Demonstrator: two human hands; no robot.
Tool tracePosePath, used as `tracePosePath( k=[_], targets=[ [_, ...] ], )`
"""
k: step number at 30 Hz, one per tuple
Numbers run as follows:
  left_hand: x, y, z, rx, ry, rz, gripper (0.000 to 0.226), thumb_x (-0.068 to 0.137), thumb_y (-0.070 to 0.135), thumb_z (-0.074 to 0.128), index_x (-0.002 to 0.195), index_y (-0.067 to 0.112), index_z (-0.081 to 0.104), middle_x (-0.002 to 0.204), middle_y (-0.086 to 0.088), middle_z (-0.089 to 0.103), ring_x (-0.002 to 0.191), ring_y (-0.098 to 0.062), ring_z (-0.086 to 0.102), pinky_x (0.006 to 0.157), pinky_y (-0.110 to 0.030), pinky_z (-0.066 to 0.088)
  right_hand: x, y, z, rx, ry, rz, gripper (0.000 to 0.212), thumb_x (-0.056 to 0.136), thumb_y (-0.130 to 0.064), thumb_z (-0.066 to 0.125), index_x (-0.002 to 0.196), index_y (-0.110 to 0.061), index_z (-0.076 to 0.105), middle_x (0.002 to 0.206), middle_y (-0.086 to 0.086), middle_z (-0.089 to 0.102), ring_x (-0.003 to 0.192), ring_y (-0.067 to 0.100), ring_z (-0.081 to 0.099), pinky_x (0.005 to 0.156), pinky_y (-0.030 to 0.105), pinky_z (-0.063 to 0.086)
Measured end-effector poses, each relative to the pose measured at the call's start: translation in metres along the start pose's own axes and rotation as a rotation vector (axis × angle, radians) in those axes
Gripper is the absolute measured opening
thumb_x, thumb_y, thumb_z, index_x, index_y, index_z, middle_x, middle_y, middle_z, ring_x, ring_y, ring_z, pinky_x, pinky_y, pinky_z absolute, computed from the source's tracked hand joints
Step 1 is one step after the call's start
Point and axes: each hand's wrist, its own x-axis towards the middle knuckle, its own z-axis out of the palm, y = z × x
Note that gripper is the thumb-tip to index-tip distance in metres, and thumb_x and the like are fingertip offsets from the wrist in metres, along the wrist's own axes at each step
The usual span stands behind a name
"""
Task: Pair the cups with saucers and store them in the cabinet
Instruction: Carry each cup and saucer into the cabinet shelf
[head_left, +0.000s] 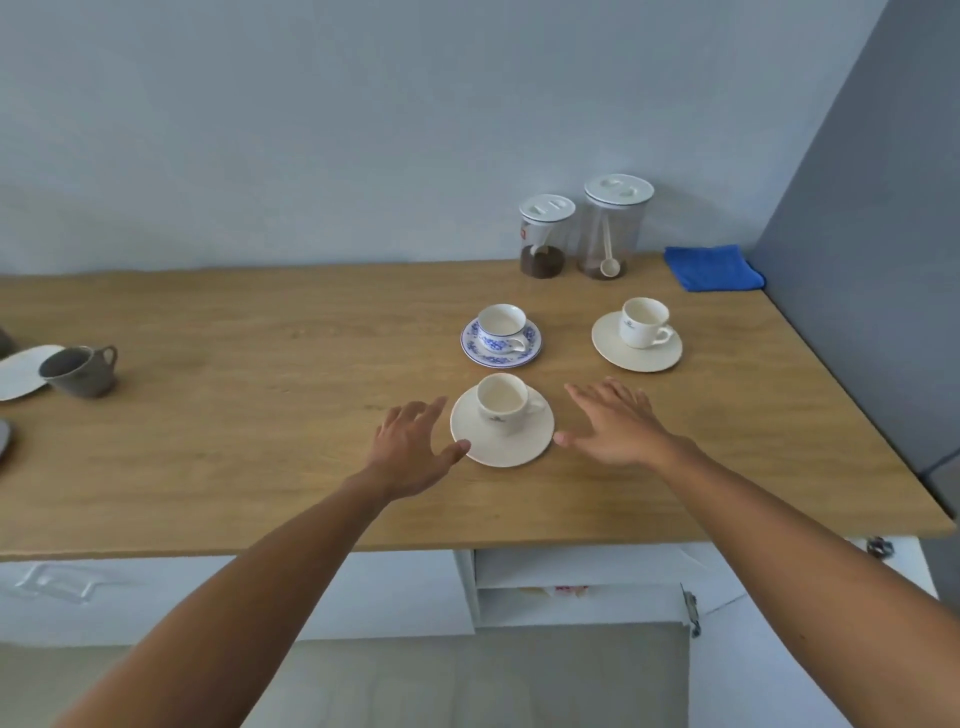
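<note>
A cream cup stands on a cream saucer near the middle of the wooden counter. My left hand is open just left of that saucer, its thumb at the rim. My right hand is open just right of the saucer, apart from it. Behind sits a blue-patterned cup on a matching saucer. Farther right, another cream cup rests on its cream saucer. At the far left a grey cup stands beside a white saucer.
Two lidded clear jars and a folded blue cloth stand along the back wall. A grey panel bounds the counter on the right. Below the counter edge, a white cabinet stands open with its door swung out.
</note>
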Motion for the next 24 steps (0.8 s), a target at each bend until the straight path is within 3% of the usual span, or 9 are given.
tracePosePath(
  k=[5, 8, 13, 18, 22, 24],
  targets=[
    [0.022, 0.006, 0.015, -0.057, -0.096, -0.067, 0.076, 0.085, 0.059, 0.059, 0.15, 0.029, 0.032, 0.123, -0.013, 0.057, 0.12, -0.034, 0.048, 0.105, -0.046, 0.039, 0.032, -0.008, 0.006, 0.016, -0.013, -0.041, 0.086, 0.083, -0.074, 0.048, 0.154, -0.034, 0.02, 0.158, 0.008, 0.025, 0.146, 0.032, 0.019, 0.113, 0.055, 0.023],
    [0.031, 0.008, 0.02, -0.103, -0.139, -0.11, 0.073, 0.083, 0.055, 0.062, 0.147, 0.032, 0.035, 0.119, -0.012, 0.058, 0.118, -0.034, 0.048, 0.105, -0.047, 0.039, 0.043, -0.008, 0.009, 0.022, -0.021, -0.065, 0.081, 0.081, -0.074, 0.051, 0.15, -0.04, 0.024, 0.144, 0.006, 0.036, 0.136, 0.03, 0.027, 0.106, 0.05, 0.031],
    [0.041, 0.01, 0.025, -0.189, -0.165, -0.117, 0.074, 0.082, 0.049, 0.069, 0.145, 0.027, 0.039, 0.12, -0.01, 0.058, 0.12, -0.03, 0.049, 0.104, -0.047, 0.041, 0.057, -0.007, 0.014, 0.083, -0.094, -0.077, 0.088, 0.081, -0.07, 0.058, 0.155, -0.036, 0.022, 0.146, 0.005, 0.038, 0.138, 0.029, 0.029, 0.105, 0.046, 0.033],
    [0.047, 0.012, 0.028, -0.317, -0.174, -0.11, 0.075, 0.081, 0.036, 0.076, 0.146, 0.023, 0.04, 0.123, -0.01, 0.058, 0.118, -0.027, 0.05, 0.103, -0.041, 0.041, 0.063, -0.011, 0.02, 0.388, -0.099, -0.143, 0.087, 0.081, -0.041, 0.077, 0.153, -0.018, 0.033, 0.142, 0.013, 0.051, 0.132, 0.03, 0.045, 0.101, 0.033, 0.036],
    [0.049, 0.013, 0.027, -0.434, -0.148, -0.114, 0.068, 0.08, 0.026, 0.078, 0.14, 0.024, 0.047, 0.112, 0.0, 0.062, 0.103, -0.018, 0.056, 0.084, -0.025, 0.044, 0.065, -0.01, 0.02, 0.548, -0.088, -0.141, 0.086, 0.077, -0.031, 0.083, 0.15, -0.02, 0.04, 0.132, 0.003, 0.062, 0.113, 0.019, 0.056, 0.096, 0.03, 0.043],
    [0.048, 0.014, 0.027, -0.54, -0.149, -0.129, 0.067, 0.08, 0.022, 0.078, 0.139, 0.028, 0.047, 0.106, 0.009, 0.062, 0.093, -0.008, 0.057, 0.072, -0.013, 0.041, 0.065, -0.007, 0.021, 0.622, -0.102, -0.121, 0.091, 0.076, -0.03, 0.085, 0.153, -0.024, 0.037, 0.117, -0.009, 0.061, 0.099, 0.011, 0.051, 0.09, 0.026, 0.042]
  ],
)
